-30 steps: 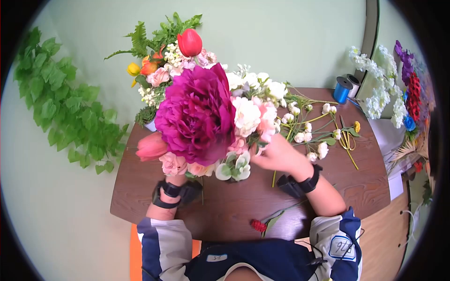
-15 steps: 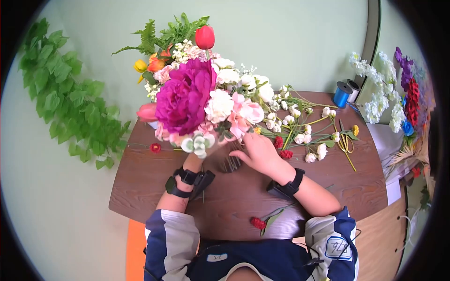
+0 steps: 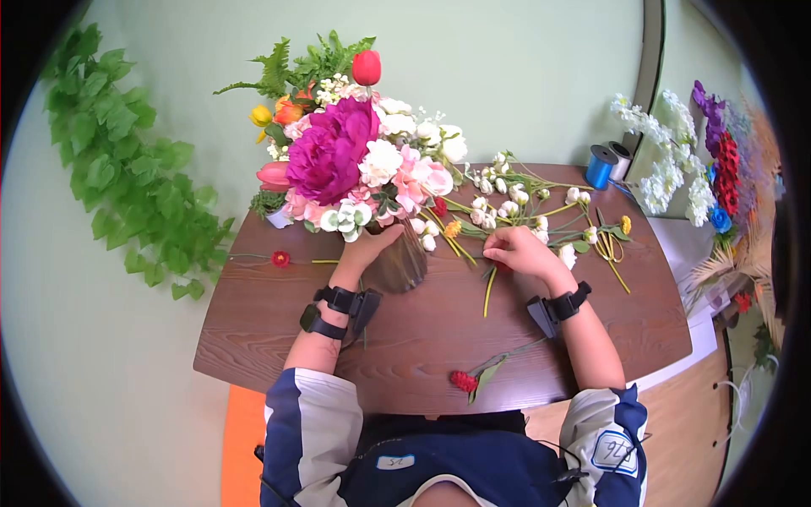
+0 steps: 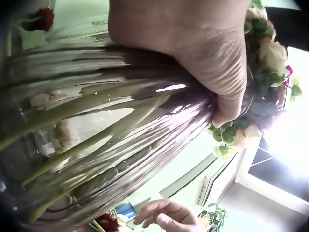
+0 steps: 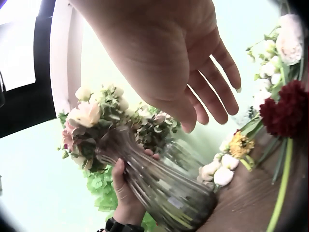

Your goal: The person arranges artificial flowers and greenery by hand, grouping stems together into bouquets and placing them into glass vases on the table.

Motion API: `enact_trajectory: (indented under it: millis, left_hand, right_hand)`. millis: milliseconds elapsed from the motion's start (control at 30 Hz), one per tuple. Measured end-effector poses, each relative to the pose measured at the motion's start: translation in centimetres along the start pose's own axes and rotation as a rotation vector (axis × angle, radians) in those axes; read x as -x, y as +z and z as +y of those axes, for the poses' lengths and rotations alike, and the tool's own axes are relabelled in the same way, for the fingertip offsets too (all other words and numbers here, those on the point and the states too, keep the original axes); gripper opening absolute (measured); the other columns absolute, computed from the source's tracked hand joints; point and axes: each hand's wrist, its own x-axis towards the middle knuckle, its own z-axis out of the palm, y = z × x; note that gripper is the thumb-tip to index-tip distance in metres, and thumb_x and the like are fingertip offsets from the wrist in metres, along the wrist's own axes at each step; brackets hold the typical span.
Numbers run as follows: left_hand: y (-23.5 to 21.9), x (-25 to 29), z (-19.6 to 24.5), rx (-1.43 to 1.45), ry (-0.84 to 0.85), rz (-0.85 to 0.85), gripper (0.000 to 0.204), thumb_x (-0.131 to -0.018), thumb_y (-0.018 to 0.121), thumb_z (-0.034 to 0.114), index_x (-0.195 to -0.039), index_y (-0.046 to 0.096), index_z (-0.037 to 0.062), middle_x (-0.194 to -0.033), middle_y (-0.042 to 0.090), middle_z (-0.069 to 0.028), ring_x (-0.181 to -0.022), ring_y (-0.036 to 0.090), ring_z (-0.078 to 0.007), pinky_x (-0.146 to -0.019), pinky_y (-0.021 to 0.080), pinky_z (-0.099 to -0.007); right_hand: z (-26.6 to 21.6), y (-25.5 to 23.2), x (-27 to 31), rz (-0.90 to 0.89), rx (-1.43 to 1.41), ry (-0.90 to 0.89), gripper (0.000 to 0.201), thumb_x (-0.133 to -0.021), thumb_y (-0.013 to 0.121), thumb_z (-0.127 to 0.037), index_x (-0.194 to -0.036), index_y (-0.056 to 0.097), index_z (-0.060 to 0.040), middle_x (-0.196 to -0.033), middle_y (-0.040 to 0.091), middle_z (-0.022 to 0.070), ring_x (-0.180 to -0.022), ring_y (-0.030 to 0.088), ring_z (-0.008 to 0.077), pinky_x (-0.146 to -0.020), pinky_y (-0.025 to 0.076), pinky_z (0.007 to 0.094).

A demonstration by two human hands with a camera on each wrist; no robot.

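Note:
A clear ribbed glass vase (image 3: 405, 266) holds a bouquet with a large magenta peony (image 3: 334, 152) and pink and white blooms. My left hand (image 3: 365, 253) grips its neck, the thumb wrapped across the glass in the left wrist view. Green stems (image 4: 72, 106) show through the vase wall. To the right, my right hand (image 3: 525, 251) hovers over loose flowers, its fingers (image 5: 219, 92) loosely bent and holding nothing in the right wrist view. A dark red flower (image 5: 285, 108) on a green stem lies close by that hand, partly hidden under it in the head view.
White rosebuds (image 3: 507, 207) and small yellow flowers (image 3: 454, 229) lie across the table's right half. Blue ribbon (image 3: 601, 167) stands at the back right. Single red flowers lie at the front (image 3: 464, 381) and left (image 3: 280, 258). An ivy garland (image 3: 127, 160) hangs at the left.
The bouquet is lower and farther from the head camera, and the vase has come into view. My right hand has left the flowers and moved right over the loose stems.

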Motion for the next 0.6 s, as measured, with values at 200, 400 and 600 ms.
enact_trajectory:
  millis: [200,400,600]
  left_hand:
    - [0.1,0.6,0.8,0.071,-0.019,0.03,0.031,-0.07,0.075,0.01,-0.095,0.057,0.0043,-0.096,0.058,-0.0004,-0.085,0.054,-0.0092,-0.076,0.045,-0.0251]
    - [-3.5,0.3,-3.0,0.141,-0.02,-0.095,0.037,-0.071,0.074,0.014,-0.105,0.061,0.0038,-0.099,0.063,-0.0007,-0.089,0.055,-0.01,-0.08,0.044,-0.0262]
    - [-5.9,-0.4,-5.8,0.115,0.026,-0.091,0.047,-0.071,0.073,0.008,-0.114,0.053,0.0043,-0.105,0.057,-0.0011,-0.096,0.053,-0.0129,-0.084,0.043,-0.0283]
  right_hand:
    - [4.7,0.9,0.1,-0.065,-0.454,0.065,0.009,-0.083,0.06,-0.008,-0.078,0.06,-0.0009,-0.067,0.059,0.0002,-0.06,0.056,0.0089,-0.055,0.044,0.0227]
    - [6.4,1.5,0.0,0.293,-0.792,-0.017,0.009,-0.089,0.048,-0.006,-0.092,0.056,-0.0019,-0.065,0.058,0.0015,-0.053,0.055,0.0071,-0.042,0.04,0.0175]
    - [6.6,0.6,0.3,0.703,-0.587,-0.101,0.01,-0.081,0.052,0.002,-0.089,0.055,-0.0041,-0.077,0.058,0.0045,-0.063,0.058,0.0128,-0.052,0.046,0.0255]
